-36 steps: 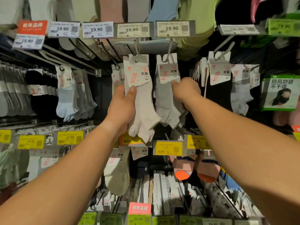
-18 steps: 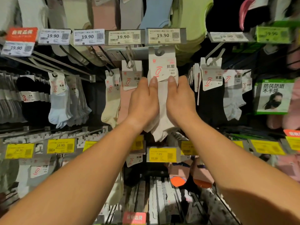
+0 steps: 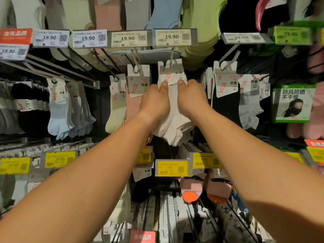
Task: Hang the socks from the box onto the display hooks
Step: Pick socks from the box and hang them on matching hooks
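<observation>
A pack of white ankle socks [image 3: 172, 125] with a white card header hangs at the display hook [image 3: 172, 54] under the fourth 19.90 price tag. My left hand [image 3: 155, 102] grips the pack's left side, thumb on the card. My right hand [image 3: 190, 98] grips its right side, thumb at the card's lower edge. The card's hole sits at the hook's tip; whether it is threaded on I cannot tell. The box is out of view.
Neighbouring hooks carry a pink sock pack [image 3: 138, 81], a cream pack [image 3: 116, 106], light blue packs [image 3: 59, 109] and black and grey packs [image 3: 226, 95]. Bare hooks [image 3: 57, 69] jut out at upper left. Yellow price tags [image 3: 172, 167] line the row below.
The white sock pack moved from the third hook to the fourth hook on the right. My right hand came off the grey socks and joined my left on the white pack.
</observation>
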Action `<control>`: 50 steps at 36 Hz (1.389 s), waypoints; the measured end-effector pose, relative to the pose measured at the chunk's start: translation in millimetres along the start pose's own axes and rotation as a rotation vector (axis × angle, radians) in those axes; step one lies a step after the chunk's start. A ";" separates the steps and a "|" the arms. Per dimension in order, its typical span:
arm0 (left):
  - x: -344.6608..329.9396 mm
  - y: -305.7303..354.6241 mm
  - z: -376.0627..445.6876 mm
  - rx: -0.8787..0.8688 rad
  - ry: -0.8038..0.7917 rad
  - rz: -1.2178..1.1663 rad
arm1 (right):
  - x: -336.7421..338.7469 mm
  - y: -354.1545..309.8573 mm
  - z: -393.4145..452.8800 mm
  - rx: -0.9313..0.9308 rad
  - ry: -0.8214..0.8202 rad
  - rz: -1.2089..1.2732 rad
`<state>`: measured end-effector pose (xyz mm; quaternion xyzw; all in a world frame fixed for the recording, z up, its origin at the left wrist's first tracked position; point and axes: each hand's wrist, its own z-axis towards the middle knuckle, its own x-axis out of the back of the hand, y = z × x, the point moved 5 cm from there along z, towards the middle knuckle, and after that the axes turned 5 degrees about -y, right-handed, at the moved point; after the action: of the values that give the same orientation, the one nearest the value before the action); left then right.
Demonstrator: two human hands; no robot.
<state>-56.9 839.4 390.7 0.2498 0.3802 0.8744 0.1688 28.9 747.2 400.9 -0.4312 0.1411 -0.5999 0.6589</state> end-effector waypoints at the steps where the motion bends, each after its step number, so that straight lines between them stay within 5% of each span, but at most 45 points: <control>1: -2.1 -4.0 4.2 0.040 -0.011 0.020 | -3.5 2.3 4.7 -0.019 -0.019 -0.027; 10: -30.1 -45.6 -4.3 0.193 -0.344 0.388 | -33.7 59.8 -4.6 -0.172 -0.096 -0.305; 14: -24.0 -42.3 -16.6 0.191 -0.492 0.292 | -30.3 64.5 -15.5 -0.124 -0.103 -0.427; 20: -20.7 -43.3 -19.1 0.173 -0.490 0.580 | -27.9 59.1 -27.2 -0.110 -0.149 -0.550; 24: -11.3 -23.6 -25.7 -0.033 -0.377 1.013 | -19.5 51.4 -44.8 -0.102 -0.120 -0.611; 28: -6.3 -1.2 -35.9 -0.183 -0.285 1.133 | -5.4 47.1 -71.5 -0.091 -0.067 -0.679; 37: -103.1 34.8 -128.4 -0.411 -0.559 0.840 | 101.5 90.7 -176.3 -0.381 -0.032 -0.837; 50: -333.7 184.4 -426.5 -0.612 -1.204 0.361 | 417.4 164.2 -473.7 -1.061 0.125 -0.988</control>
<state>-44.4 309.3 175.9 0.6915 -0.0904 0.6660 0.2648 -94.1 162.3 139.4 -0.6708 0.2392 -0.7020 0.0040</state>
